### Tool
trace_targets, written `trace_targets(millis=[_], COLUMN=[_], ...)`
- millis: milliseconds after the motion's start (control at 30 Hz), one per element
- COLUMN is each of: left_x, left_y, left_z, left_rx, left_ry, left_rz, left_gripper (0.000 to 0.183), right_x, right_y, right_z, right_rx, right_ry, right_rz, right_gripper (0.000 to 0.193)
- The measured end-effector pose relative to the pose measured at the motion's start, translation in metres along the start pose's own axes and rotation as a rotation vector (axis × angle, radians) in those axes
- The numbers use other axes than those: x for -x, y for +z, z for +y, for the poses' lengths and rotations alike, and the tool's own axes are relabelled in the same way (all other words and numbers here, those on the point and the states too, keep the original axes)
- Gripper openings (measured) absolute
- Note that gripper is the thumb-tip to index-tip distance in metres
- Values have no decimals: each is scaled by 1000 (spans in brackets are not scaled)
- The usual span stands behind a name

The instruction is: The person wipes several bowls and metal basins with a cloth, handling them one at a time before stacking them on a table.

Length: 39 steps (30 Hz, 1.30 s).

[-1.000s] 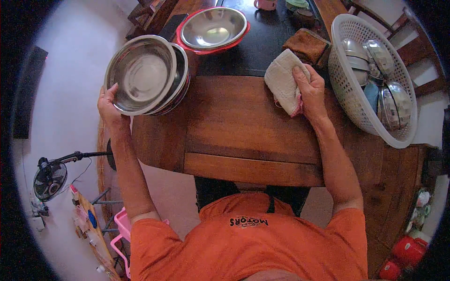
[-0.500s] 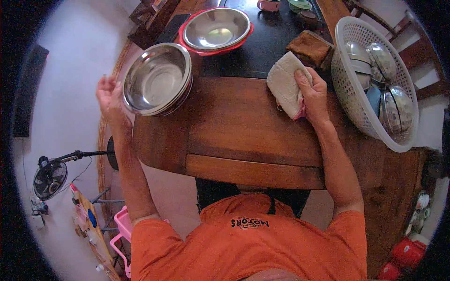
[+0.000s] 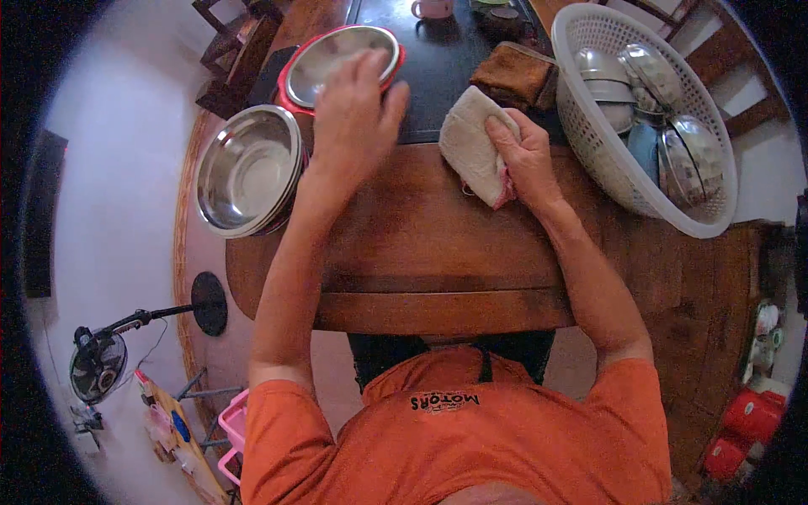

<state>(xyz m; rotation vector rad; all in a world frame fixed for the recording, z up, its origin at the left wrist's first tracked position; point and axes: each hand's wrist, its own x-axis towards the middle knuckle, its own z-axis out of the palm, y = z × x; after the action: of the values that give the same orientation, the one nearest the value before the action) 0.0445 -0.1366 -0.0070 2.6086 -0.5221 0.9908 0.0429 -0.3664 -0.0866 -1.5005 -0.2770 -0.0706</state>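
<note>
My right hand [image 3: 528, 160] grips a folded off-white cloth [image 3: 473, 135] with pinkish edging, thumb on top, over the wooden table. Somewhat blurred, my left hand [image 3: 349, 126] is raised over the middle left of the table with its fingers apart and nothing in it. Behind it, partly hidden, is a shiny steel bowl [image 3: 310, 71] resting in or on a red-rimmed basin [image 3: 284, 94]. A stack of steel bowls [image 3: 252, 172] stands at the table's left edge, beside my left forearm.
At the right stands a white perforated plastic basket [image 3: 581, 143] holding several steel bowls [image 3: 694, 160]. A brown folded cloth [image 3: 512, 74] lies on the dark tabletop panel near it. Farther back is a pink cup [image 3: 432, 8]. A black fan [image 3: 98, 364] is on the left.
My left hand has moved right and away from beside the bowl stack to over the red-rimmed basin. The right hand still holds the cloth. The whole view has shifted slightly.
</note>
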Motion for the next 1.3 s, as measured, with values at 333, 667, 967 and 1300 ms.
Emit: trace_targets(millis=[333,667,967,1300], left_x=[-10,-24,-21,36], left_y=[36,17,-15,-2], left_z=[-28,-28,24,79], left_rx=[-416,-423,-280,340], left_ry=[-161,56,198,109], left_rz=[-350,-99,68,117], left_gripper=[37,20,10,12], right_x=[1,0,0,-3], right_y=[4,-1,-2,-4], right_z=[0,-5,-2,-4], right_rx=[-20,17,-59,-227], right_ry=[-8,58,82,74], right_rz=[-11,-53,-29,42], right_gripper=[20,27,26,26])
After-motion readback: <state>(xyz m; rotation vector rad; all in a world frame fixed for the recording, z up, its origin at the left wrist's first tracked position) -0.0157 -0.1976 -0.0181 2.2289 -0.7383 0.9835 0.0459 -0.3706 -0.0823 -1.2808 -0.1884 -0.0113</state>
